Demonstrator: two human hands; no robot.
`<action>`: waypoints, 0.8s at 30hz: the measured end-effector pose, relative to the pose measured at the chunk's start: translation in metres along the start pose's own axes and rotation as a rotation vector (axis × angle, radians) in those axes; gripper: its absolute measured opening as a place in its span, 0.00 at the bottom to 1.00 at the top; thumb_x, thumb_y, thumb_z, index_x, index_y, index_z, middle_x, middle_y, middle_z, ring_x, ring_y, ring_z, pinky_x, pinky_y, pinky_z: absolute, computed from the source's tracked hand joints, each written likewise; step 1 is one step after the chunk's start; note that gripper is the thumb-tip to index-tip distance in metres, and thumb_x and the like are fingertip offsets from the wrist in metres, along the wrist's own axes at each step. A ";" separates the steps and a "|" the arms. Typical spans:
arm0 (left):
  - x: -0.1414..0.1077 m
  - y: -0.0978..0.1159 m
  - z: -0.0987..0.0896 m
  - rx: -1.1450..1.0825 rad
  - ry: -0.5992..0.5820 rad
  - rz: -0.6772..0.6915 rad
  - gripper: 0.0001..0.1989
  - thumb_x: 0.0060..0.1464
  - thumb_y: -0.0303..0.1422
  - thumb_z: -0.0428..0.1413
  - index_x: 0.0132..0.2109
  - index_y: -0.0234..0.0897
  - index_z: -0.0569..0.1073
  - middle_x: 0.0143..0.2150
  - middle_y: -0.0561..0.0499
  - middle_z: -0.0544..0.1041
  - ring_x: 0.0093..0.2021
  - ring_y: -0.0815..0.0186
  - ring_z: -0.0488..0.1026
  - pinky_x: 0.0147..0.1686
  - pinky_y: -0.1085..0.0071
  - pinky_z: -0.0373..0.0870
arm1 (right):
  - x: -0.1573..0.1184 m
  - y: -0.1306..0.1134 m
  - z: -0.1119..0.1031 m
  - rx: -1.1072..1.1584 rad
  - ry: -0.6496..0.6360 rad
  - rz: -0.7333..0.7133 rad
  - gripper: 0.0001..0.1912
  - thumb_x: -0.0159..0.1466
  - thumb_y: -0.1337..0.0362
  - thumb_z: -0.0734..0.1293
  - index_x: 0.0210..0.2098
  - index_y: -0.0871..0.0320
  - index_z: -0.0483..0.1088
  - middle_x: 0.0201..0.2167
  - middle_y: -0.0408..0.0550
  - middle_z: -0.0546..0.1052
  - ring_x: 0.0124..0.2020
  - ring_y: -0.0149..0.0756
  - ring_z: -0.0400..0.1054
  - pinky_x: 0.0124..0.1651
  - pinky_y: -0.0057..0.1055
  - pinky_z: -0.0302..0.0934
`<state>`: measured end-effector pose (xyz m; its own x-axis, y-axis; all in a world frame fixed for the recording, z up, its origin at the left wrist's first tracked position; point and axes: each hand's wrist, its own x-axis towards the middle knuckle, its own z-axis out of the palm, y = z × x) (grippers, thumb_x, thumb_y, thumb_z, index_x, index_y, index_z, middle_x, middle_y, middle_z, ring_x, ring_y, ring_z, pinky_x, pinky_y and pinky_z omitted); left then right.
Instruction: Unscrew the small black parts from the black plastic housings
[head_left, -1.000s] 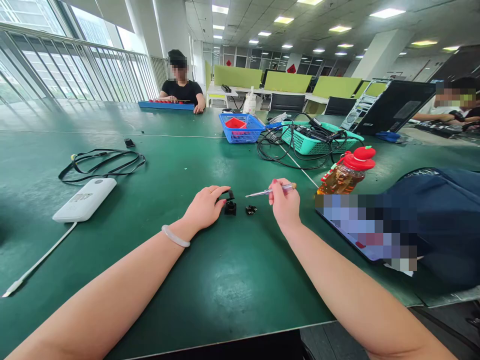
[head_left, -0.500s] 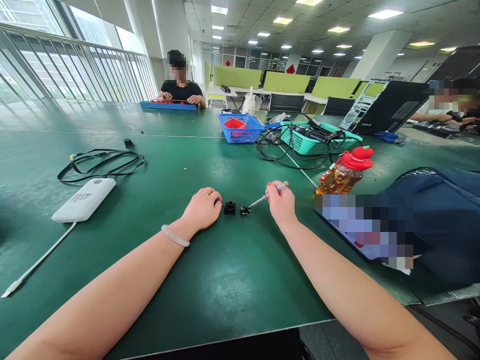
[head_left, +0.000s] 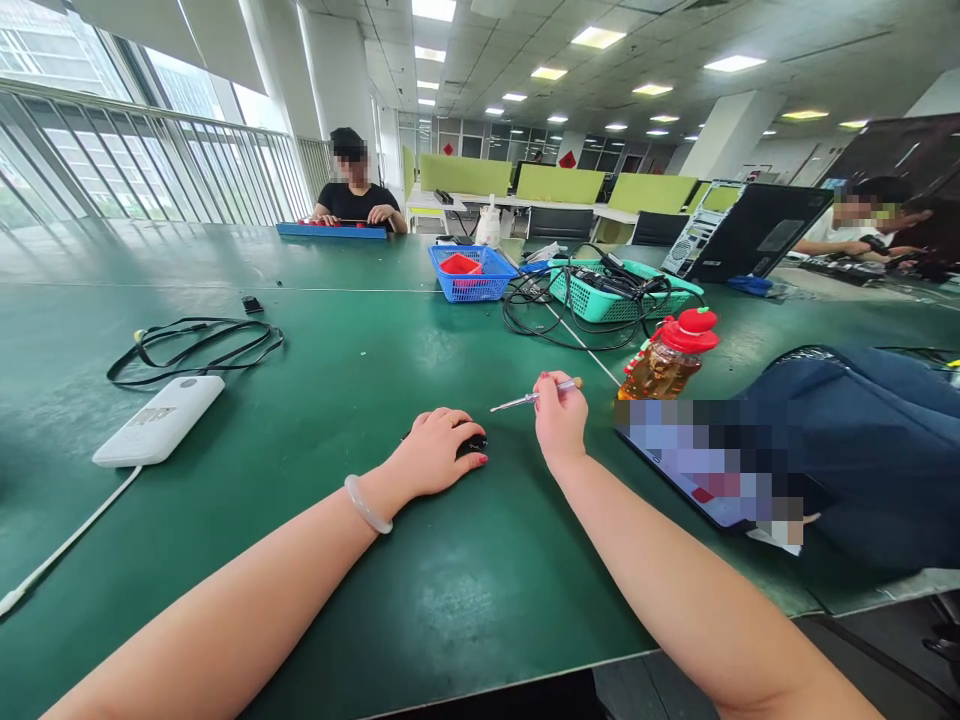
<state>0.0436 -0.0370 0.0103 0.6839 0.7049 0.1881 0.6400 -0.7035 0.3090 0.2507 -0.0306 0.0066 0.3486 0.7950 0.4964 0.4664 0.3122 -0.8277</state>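
Head view, and I'm watching from way over here, so I'll use the red-capped bottle as my landmark. Nearer to me than the bottle and well off to its left, the left hand is low over the green table. Its fingers are part-curled, thumb and forefinger a bit apart with a small black part showing between them. Can't tell if they actually pinch it or just cover it. Something dark also peeks out at the hand's far side, too hidden to name.

That part looks light and stiff, probably hard plastic, with some bright bits that might bend or snap if squeezed. I'd take it by the plain outer edges, fingertips only, since smooth plastic could skid on that shiny surface.

Just left of the bottle, the right hand has its fingers closed on a screwdriver, tip pointing left and clear of the part. Feels like a light, rigid thing with a slick handle, so I'd hold the thick end and keep pressure off the thin shaft.

Beyond the bottle there's a green basket of cables, then a blue basket farther left.
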 end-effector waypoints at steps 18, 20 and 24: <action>-0.136 -0.038 -0.048 0.096 -0.004 -0.230 0.14 0.63 0.41 0.46 0.49 0.46 0.72 0.56 0.48 0.72 0.58 0.56 0.68 0.60 0.53 0.64 | -0.011 -0.021 0.001 0.035 -0.027 0.035 0.16 0.64 0.53 0.58 0.24 0.53 0.62 0.18 0.39 0.64 0.22 0.33 0.60 0.28 0.30 0.55; -0.172 -0.061 -0.059 0.148 0.026 -0.338 0.16 0.62 0.44 0.46 0.49 0.47 0.73 0.56 0.48 0.73 0.57 0.54 0.69 0.59 0.52 0.66 | -0.011 -0.021 0.001 0.039 -0.028 0.041 0.16 0.64 0.53 0.58 0.24 0.53 0.62 0.17 0.39 0.63 0.22 0.33 0.59 0.29 0.30 0.55; -0.243 -0.101 -0.076 0.207 0.139 -0.526 0.15 0.59 0.47 0.47 0.48 0.54 0.73 0.55 0.55 0.75 0.57 0.55 0.71 0.61 0.52 0.65 | -0.011 -0.019 0.001 0.036 -0.037 0.067 0.16 0.65 0.53 0.58 0.24 0.53 0.62 0.17 0.38 0.62 0.21 0.33 0.59 0.28 0.30 0.55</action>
<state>-0.2138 -0.1303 0.0043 0.2123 0.9597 0.1840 0.9459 -0.2491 0.2079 0.2368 -0.0452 0.0168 0.3478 0.8330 0.4303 0.4134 0.2757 -0.8678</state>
